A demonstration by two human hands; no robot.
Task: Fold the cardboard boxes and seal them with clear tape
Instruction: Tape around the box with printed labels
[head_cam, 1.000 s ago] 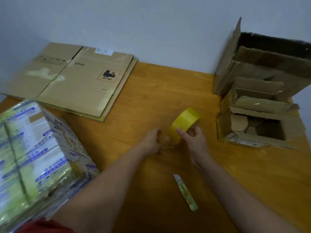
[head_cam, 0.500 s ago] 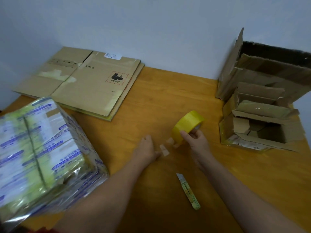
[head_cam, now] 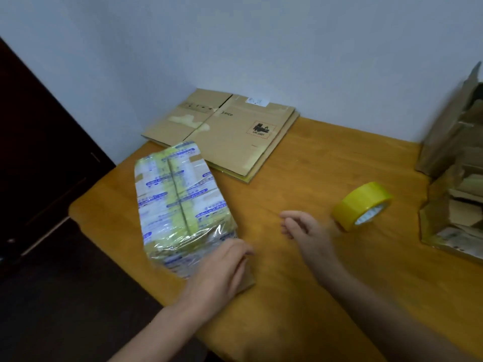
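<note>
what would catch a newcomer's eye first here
The shiny tape-wrapped box with blue print stands out most, at the left of the table, with the left hand resting on its near end. Next is the bright yellow tape roll, on its edge to the right, just past the empty right hand.

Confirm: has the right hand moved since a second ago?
Yes. The right hand has released the tape roll and shifted left, away from the open cardboard box at the right edge, toward the wrapped box.
</note>
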